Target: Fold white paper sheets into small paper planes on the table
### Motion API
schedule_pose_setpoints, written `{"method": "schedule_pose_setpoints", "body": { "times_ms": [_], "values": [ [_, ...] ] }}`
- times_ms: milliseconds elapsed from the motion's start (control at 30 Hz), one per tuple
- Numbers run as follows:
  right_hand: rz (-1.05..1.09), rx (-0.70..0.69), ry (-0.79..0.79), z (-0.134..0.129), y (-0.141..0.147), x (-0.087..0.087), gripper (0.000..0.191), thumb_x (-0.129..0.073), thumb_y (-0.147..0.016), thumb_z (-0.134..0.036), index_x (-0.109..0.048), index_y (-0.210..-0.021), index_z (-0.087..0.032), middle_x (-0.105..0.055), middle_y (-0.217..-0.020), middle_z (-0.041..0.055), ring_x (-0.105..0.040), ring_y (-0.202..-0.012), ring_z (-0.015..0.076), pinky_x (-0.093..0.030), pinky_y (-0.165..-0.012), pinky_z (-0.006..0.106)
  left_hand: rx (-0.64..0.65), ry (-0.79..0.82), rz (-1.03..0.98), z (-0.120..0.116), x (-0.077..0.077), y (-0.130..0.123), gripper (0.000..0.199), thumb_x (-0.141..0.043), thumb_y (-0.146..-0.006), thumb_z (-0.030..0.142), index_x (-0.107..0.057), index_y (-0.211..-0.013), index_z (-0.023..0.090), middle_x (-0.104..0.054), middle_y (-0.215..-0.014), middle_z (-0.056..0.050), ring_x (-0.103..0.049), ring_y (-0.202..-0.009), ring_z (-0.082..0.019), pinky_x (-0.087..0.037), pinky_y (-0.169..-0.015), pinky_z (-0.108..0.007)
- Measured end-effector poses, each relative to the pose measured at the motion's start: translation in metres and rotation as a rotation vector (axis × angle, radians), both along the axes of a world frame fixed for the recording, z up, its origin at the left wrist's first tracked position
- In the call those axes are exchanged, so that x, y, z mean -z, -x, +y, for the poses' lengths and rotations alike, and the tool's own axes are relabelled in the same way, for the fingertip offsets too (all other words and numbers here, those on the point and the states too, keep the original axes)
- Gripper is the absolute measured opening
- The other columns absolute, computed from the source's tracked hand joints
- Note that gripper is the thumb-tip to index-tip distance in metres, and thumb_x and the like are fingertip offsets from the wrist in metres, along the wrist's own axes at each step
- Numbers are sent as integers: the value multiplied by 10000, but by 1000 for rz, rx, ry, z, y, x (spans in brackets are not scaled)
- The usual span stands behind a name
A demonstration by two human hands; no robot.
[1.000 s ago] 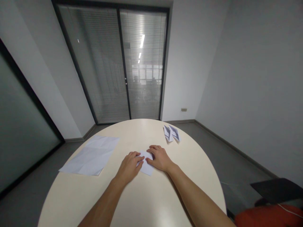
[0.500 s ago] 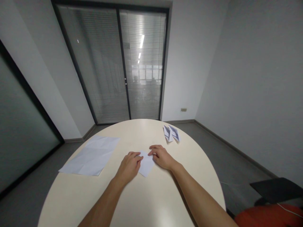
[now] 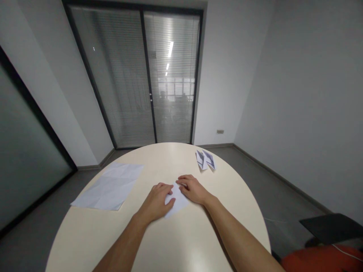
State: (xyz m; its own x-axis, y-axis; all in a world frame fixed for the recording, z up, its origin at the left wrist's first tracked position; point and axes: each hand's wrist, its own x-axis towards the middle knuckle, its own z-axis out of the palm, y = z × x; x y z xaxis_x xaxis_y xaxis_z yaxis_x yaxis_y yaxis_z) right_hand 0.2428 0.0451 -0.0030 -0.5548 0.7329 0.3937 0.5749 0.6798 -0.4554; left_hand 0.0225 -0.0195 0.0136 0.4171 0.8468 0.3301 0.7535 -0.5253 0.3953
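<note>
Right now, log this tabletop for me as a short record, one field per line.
Left hand: the left hand has its fingers and thumb at the left side of the small paper
Right hand: the right hand has its fingertips at the small paper's upper right
Left of hands: large creased white sheet, lying flat
Beyond right hand: two folded paper pieces, side by side
Surface: round, cream-coloured table
Background: blinds behind dark-framed glass
Unclear: folds in the small paper
</note>
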Motion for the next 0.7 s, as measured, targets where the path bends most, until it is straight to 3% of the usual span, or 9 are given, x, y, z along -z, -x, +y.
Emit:
{"method": "schedule_pose_setpoints", "body": {
  "times_ms": [233,433,700],
  "values": [
    [18,10,-2,-1,0,0,315,-612,-882,-197,-742,-1169,-208,-683,-1280,122,-591,-1213,286,-454,-1059,464,59,-68,38,2,3,1,312,-649,-890,265,-673,-1199,228,-709,-1250,-57,-609,-1138,-262,-443,-1019,-451],
    [60,18,30,1,1,2,252,-629,-845,-154,-762,-1051,-212,-687,-1259,109,-593,-1205,270,-445,-1063,452,20,-72,85,0,0,-1,263,-628,-922,312,-727,-1150,224,-722,-1256,-57,-609,-1139,-272,-439,-1015,-477],
    [124,2,107,5,2,2,182,-659,-859,-156,-806,-903,-253,-695,-1238,67,-594,-1189,247,-435,-1061,412,2,-36,140,-2,-4,-1,361,-657,-891,380,-706,-1216,230,-671,-1357,-65,-602,-1173,-309,-471,-994,-495]
  ]
}}
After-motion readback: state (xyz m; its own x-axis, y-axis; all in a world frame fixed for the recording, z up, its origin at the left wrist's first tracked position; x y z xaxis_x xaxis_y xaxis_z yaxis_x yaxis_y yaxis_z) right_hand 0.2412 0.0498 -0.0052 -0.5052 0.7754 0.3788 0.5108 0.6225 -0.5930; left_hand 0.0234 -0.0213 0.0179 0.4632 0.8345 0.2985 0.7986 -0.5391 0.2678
